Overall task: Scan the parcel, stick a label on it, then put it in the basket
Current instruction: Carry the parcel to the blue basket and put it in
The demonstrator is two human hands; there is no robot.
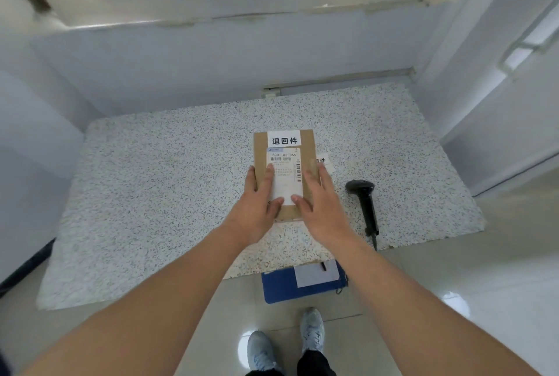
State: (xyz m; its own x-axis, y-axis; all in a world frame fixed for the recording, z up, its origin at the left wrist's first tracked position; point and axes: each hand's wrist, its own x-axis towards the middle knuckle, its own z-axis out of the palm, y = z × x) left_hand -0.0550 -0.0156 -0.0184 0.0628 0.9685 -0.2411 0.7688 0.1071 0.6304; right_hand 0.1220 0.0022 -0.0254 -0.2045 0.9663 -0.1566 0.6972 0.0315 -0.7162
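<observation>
A flat brown cardboard parcel (307,141) lies on the speckled table (169,182). It carries a white shipping label with barcodes (284,165) and a white sticker with three black characters (283,139) at its far end. My left hand (260,203) lies flat on the parcel's near left part, fingers spread. My right hand (317,203) lies flat on its near right part. A black handheld scanner (364,203) lies on the table to the right of the parcel. Under the table's near edge sits a blue basket (278,289).
Another white sticker (322,161) lies on the table, half hidden behind the parcel's right edge. A white sheet with a dark pen (316,274) rests in the blue basket. White walls close in behind and beside the table. My two shoes (311,330) stand on glossy floor tiles.
</observation>
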